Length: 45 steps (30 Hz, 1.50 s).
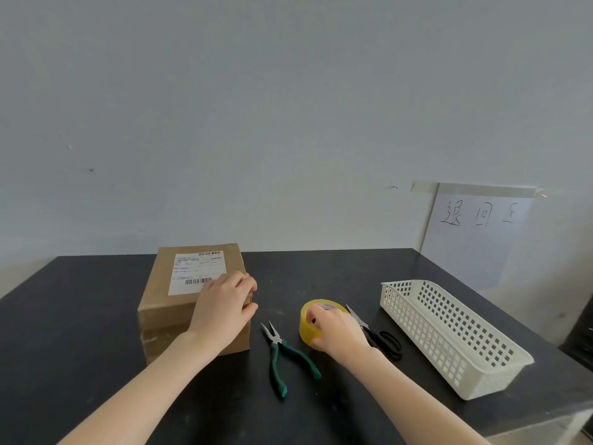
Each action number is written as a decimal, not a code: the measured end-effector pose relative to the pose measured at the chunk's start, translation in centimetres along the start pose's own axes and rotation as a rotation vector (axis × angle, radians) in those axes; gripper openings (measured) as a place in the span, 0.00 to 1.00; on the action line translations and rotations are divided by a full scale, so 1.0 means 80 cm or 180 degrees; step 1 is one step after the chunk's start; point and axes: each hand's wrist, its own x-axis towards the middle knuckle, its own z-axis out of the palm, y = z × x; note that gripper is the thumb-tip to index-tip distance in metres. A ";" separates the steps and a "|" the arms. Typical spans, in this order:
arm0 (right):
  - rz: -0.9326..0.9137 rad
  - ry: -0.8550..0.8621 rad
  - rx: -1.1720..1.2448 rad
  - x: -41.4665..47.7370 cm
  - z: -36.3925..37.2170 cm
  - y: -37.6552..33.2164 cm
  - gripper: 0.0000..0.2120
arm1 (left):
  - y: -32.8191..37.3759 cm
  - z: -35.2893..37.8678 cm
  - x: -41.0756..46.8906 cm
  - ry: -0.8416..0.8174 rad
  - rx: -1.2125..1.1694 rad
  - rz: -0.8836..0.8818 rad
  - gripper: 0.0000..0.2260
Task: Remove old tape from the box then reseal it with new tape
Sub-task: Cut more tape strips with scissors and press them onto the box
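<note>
Cardboard box (170,303) sits flat on the left-centre part of the dark bench (96,316), flaps closed, white shipping label (197,271) with barcodes face up on top. Clear glossy tape shows along the near front edge. Left hand (224,308) lies palm-down on the box's right near corner, fingers curled over the right edge — gripping the box side, thumb low on the front face.

Yellow tape roll (309,326) stands right of the box, well apart from it, on the bench, partly tilted on its edge. Right hand (337,330) is closed around the roll — fingertips hooked into the core from above, thumb pressed on the outer band at the bottom.

Between box and roll lie needle-nose pliers (282,351), green handles spread toward the viewer, tips pointing away. Black-handled scissors (375,332) lie just right of the roll, blades pointing away-left, partly hidden behind the right hand.

Further right, a white perforated plastic basket (449,335) sits lengthwise near the bench's right edge. Behind it a sheet of paper (475,232) with handwritten characters is taped to the grey wall (256,123).
</note>
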 end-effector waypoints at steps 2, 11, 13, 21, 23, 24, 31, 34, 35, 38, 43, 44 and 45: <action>0.0012 -0.0032 -0.0039 0.001 0.000 -0.002 0.13 | 0.001 0.000 0.000 -0.0001 0.0008 0.0002 0.11; -0.0922 0.0070 -0.0266 0.007 -0.006 -0.044 0.16 | 0.001 -0.004 -0.001 -0.0061 0.0036 0.0008 0.12; -0.1149 -0.0137 -0.0323 0.008 0.000 -0.054 0.18 | 0.002 -0.005 -0.001 -0.0108 0.0032 0.0013 0.13; -0.1214 -0.0371 -0.0327 0.017 0.016 -0.061 0.21 | -0.003 -0.012 -0.002 -0.0466 0.0018 0.0086 0.21; -0.1213 -0.0351 -0.0317 0.018 0.016 -0.062 0.20 | -0.003 -0.011 -0.002 -0.0495 0.0025 0.0066 0.22; -0.1202 -0.0349 -0.0310 0.019 0.017 -0.061 0.19 | -0.002 -0.011 -0.002 -0.0512 0.0032 0.0054 0.22; -0.1021 -0.0414 -0.0400 0.023 0.016 -0.057 0.20 | -0.001 -0.014 -0.001 -0.0558 -0.0005 0.0034 0.22; -0.0942 -0.0442 -0.0449 0.026 0.013 -0.054 0.20 | 0.000 -0.014 -0.001 -0.0556 -0.0015 0.0012 0.22; -0.0913 -0.0449 -0.0456 0.027 0.012 -0.053 0.20 | 0.000 -0.015 -0.001 -0.0558 -0.0015 0.0007 0.22; -0.0847 -0.0468 -0.0468 0.027 0.013 -0.051 0.20 | -0.001 -0.014 0.000 -0.0568 -0.0040 -0.0004 0.22; -0.0731 -0.0556 -0.0086 0.032 0.006 -0.056 0.19 | -0.008 -0.032 0.006 -0.0790 -0.0549 -0.0090 0.28; -0.0661 -0.0514 0.0144 0.034 0.002 -0.058 0.19 | -0.013 -0.037 0.008 -0.0888 -0.0749 -0.0164 0.30; -0.0581 -0.0426 0.0404 0.037 -0.001 -0.060 0.18 | -0.018 -0.041 0.009 -0.0965 -0.0953 -0.0248 0.31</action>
